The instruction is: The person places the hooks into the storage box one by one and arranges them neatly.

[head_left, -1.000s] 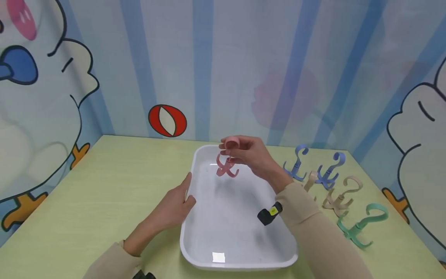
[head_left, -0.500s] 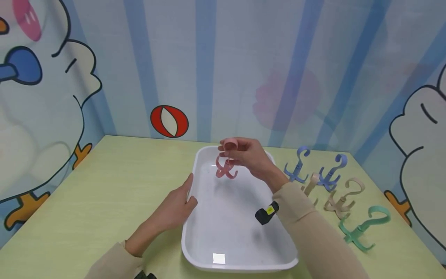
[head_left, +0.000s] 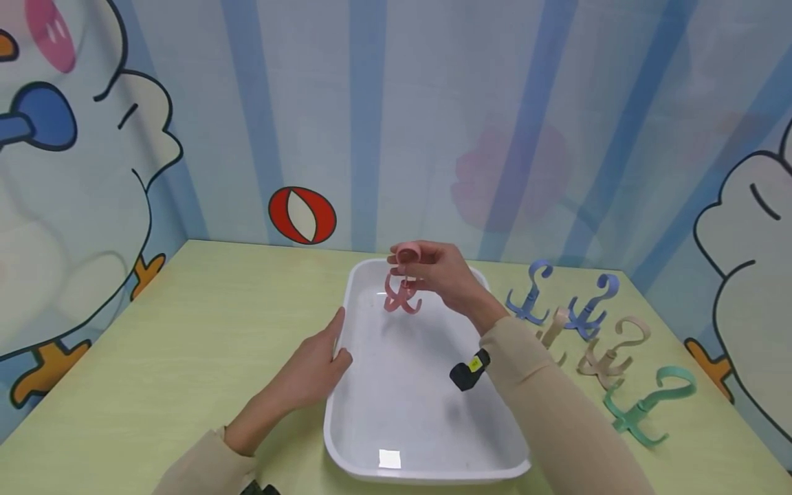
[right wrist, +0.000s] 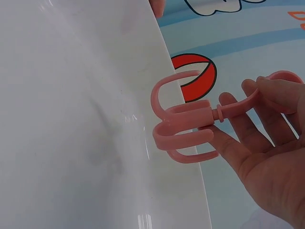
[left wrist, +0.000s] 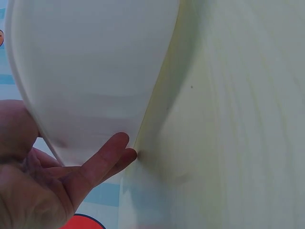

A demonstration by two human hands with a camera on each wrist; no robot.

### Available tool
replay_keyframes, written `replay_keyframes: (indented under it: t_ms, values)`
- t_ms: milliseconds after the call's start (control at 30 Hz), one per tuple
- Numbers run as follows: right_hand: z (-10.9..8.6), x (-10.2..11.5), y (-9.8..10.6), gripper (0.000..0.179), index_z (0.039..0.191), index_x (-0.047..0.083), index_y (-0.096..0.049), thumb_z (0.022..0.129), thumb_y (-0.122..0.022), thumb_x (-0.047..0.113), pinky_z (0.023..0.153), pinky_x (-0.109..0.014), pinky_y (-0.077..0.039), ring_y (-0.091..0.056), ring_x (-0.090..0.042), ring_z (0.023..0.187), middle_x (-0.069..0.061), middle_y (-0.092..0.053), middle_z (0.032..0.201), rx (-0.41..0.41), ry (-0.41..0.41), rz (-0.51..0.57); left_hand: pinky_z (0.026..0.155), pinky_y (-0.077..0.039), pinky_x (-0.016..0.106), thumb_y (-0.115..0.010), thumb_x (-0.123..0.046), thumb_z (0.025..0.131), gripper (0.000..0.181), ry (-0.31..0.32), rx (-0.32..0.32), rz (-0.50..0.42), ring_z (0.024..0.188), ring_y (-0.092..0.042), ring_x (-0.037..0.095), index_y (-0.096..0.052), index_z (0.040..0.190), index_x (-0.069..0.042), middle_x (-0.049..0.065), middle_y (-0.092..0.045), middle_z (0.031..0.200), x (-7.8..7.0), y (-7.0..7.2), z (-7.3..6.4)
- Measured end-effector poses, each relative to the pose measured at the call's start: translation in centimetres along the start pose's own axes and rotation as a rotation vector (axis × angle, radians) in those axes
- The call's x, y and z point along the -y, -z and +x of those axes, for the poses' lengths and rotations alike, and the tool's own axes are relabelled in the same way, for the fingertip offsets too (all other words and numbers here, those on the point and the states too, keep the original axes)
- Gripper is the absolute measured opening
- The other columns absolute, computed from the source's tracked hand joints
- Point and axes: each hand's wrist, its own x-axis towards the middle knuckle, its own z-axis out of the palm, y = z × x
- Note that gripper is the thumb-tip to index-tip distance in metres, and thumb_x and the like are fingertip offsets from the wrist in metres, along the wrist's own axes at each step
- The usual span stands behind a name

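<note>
My right hand (head_left: 445, 275) holds a pink four-pronged hanging hook (head_left: 402, 301) by its curved top, over the far end of a white tray (head_left: 421, 405). In the right wrist view the hook's prongs (right wrist: 186, 125) point toward the tray, and the thumb and fingers pinch its neck and curl. On the tray's left side, my left hand (head_left: 309, 368) grips the rim. The left wrist view shows its fingers (left wrist: 102, 160) against the tray's outer wall (left wrist: 100, 71), with the thumb up at the rim.
Several similar hooks stand on the table (head_left: 247, 309) right of the tray: two blue ones (head_left: 529, 295), beige ones (head_left: 609, 357), one partly behind my right sleeve, and a green one (head_left: 646, 409). A printed cloth (head_left: 421, 124) closes off the back and sides.
The head view has shifted slightly, so the scene sits a little farther right. Both hands keep their holds; the pink hook has barely moved over the tray.
</note>
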Motion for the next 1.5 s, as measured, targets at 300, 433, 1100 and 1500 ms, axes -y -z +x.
replay_keyframes:
  t_ms: [300, 433, 1100, 1500]
  values:
    - [1.0, -0.1, -0.3, 0.038, 0.137, 0.007, -0.07, 0.099, -0.072, 0.009, 0.099, -0.042, -0.06, -0.07, -0.03, 0.125, -0.015, -0.072, 0.136, -0.004, -0.007, -0.013, 0.069, -0.06, 0.032, -0.05, -0.011, 0.103, 0.072, 0.004, -0.002, 0.006, 0.109, -0.068, 0.03, -0.018, 0.166, 0.006, 0.029, -0.042, 0.163, 0.1, 0.2, -0.2]
    - [1.3, -0.3, -0.5, 0.038, 0.136, 0.008, -0.07, 0.099, -0.072, 0.009, 0.099, -0.042, -0.06, -0.07, -0.03, 0.125, -0.014, -0.072, 0.136, -0.002, -0.01, -0.003, 0.067, -0.059, 0.032, -0.05, -0.011, 0.103, 0.072, -0.003, 0.001, -0.002, 0.108, -0.069, 0.03, -0.019, 0.166, 0.006, 0.03, -0.042, 0.163, 0.0, 0.2, -0.4]
    - [2.5, -0.6, -1.2, 0.039, 0.138, 0.006, -0.069, 0.099, -0.071, 0.007, 0.104, -0.045, -0.057, -0.069, -0.037, 0.125, -0.023, -0.068, 0.14, 0.021, -0.045, 0.015, 0.065, -0.058, 0.031, -0.05, -0.011, 0.103, 0.072, -0.017, 0.005, -0.007, 0.105, -0.069, 0.028, -0.018, 0.166, 0.006, 0.03, -0.041, 0.163, 0.0, 0.3, -0.3]
    - [3.0, -0.9, -1.4, 0.042, 0.142, 0.001, -0.064, 0.101, -0.067, 0.005, 0.105, -0.048, -0.056, -0.066, -0.042, 0.127, -0.026, -0.066, 0.14, 0.052, -0.04, 0.026, 0.063, -0.059, 0.031, -0.05, -0.01, 0.103, 0.073, -0.007, -0.006, -0.007, 0.1, -0.07, 0.028, -0.019, 0.166, 0.005, 0.03, -0.043, 0.162, 0.0, 0.0, -0.2]
